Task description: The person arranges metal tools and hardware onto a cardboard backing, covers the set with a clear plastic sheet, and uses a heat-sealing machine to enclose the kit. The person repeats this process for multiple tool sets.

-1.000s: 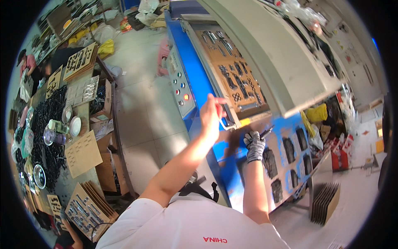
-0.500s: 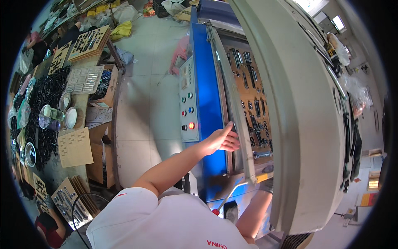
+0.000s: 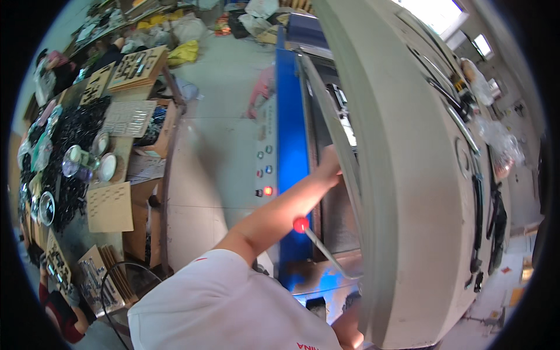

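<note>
My bare left hand reaches over the blue machine's side to the edge of a long hinged metal frame. Its fingers are blurred and partly hidden at the frame, so their grip cannot be made out. Below my left forearm, a bent metal lever with a red ball knob points up and left. My right forearm enters at the bottom; a dark patch, perhaps a glove, shows at its end, and the big beige lid hides the rest of the hand. Grey machine bed shows beside the frame.
Lit and coloured buttons sit on the machine's side panel. At left stands a workbench with dark metal parts, wooden boards and cardboard boxes. Another person handles a board of parts at lower left.
My left hand has moved up and inward to the frame. The red-knobbed lever has swung upward. The board of metal tools seen under the frame is out of sight, and grey bed shows there.
</note>
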Available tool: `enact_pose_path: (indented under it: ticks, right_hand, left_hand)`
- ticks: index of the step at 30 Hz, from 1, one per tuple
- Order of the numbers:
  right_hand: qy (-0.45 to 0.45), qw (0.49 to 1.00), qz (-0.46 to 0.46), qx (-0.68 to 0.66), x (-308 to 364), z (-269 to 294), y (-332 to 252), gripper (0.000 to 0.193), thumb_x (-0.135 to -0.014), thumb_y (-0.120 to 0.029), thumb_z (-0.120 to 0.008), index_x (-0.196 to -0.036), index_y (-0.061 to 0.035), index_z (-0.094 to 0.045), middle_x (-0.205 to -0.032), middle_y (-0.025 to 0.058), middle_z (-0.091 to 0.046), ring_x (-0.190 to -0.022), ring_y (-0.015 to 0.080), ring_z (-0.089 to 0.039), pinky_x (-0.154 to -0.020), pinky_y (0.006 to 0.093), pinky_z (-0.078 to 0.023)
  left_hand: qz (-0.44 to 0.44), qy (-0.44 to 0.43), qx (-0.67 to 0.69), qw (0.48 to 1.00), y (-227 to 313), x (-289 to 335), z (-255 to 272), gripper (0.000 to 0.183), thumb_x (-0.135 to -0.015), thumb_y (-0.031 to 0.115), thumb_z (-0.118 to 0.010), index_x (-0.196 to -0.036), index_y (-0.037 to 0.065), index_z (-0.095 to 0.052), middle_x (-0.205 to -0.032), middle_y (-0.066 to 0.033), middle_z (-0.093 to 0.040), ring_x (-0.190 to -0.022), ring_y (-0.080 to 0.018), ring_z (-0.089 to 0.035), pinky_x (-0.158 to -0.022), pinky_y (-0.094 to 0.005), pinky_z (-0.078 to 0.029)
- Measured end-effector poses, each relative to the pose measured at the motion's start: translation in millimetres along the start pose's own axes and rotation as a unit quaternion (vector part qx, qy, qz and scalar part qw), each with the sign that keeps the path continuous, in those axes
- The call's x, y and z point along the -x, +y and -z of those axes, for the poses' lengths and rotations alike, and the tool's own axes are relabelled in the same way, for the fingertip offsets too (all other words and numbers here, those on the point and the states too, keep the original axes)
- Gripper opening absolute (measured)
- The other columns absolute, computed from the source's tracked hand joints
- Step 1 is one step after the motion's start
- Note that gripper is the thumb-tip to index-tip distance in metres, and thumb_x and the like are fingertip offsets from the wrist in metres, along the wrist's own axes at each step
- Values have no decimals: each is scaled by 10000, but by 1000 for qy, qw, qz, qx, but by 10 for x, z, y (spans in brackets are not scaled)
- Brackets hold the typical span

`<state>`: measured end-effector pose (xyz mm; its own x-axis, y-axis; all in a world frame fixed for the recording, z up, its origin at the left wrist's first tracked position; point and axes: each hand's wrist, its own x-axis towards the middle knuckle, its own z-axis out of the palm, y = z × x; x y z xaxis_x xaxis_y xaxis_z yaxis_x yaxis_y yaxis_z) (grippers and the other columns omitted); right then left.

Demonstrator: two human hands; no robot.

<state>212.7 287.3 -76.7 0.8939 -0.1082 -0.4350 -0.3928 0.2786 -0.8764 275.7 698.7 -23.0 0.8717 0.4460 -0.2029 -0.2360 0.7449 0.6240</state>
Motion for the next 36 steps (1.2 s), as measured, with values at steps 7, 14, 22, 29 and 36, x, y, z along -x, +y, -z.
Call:
enact_pose_path:
  ticks: [7,14,22,29,36]
  right_hand:
    - [-4,999,-2,-46,296,141,-7,145,-1003,-181,-648,-1102,-77,-626,-982,70,-688,-745,187,-602,-677,331,-504]
    - [-27,995,4,-99,632,470,-58,154,-1009,-198,-639,-1110,-83,-632,-995,58,-686,-757,172,-580,-703,317,-483]
    - [-120,975,-24,-188,1166,939,-4,165,-1016,-218,-629,-1120,-89,-638,-1010,44,-684,-771,155,-556,-732,300,-459]
    - [-72,959,5,-273,1697,1991,-132,182,-929,-111,-737,-1014,-134,-577,-821,25,-625,-546,125,-473,-480,255,-391]
    - [-28,980,50,-191,2331,4223,-466,226,-874,12,-700,-958,-172,-599,-685,-41,-489,-467,90,-398,-432,240,-339]
  left_hand:
    - [-36,113,-145,982,465,559,275,350,-1107,316,-494,-1028,34,-686,-872,-1,-639,-777,-113,-549,-710,-321,-444]
    - [-10,112,-145,983,-216,1228,190,333,-1115,280,-490,-994,30,-673,-891,6,-615,-844,-102,-523,-784,-318,-453]
    - [-1,120,-200,972,-418,1754,241,379,-1124,350,-462,-1024,62,-686,-841,1,-623,-751,-123,-556,-646,-322,-448]
    - [140,-84,-131,978,-956,2878,86,491,-1077,467,-548,-1386,86,-536,-1253,-78,-695,-1084,-174,-680,-939,-375,-541]
    - [292,-121,-218,924,-2092,4477,-562,539,-1087,509,-497,-1342,38,-561,-1205,-153,-710,-1040,-270,-722,-910,-429,-595]
